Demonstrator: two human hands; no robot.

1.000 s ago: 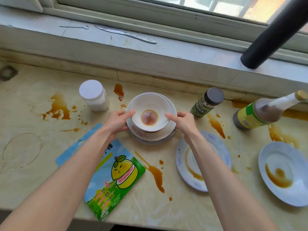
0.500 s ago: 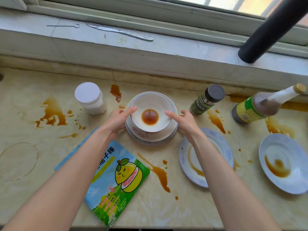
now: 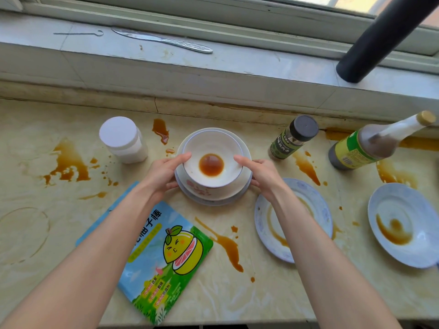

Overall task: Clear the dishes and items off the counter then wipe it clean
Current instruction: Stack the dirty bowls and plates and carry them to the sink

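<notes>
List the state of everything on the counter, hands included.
bowl stack: upright, sauce in top bowl
left hand: grips bowl stack
right hand: grips bowl stack
white jar: upright, capped
spice jar: upright, capped
sauce bottle: upright, capped
near plate: sauce-smeared
far plate: sauce-smeared
pouch: lying flat
counter: sauce-stained

two bare forearms [image 3: 95,245]; left grip [image 3: 164,176], right grip [image 3: 263,176] seemingly short-nailed

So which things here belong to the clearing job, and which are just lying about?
Job: bowl stack, near plate, far plate, white jar, spice jar, sauce bottle, snack pouch, counter spills.
Lying about: knife and wire hook on the sill, black pipe.
</notes>
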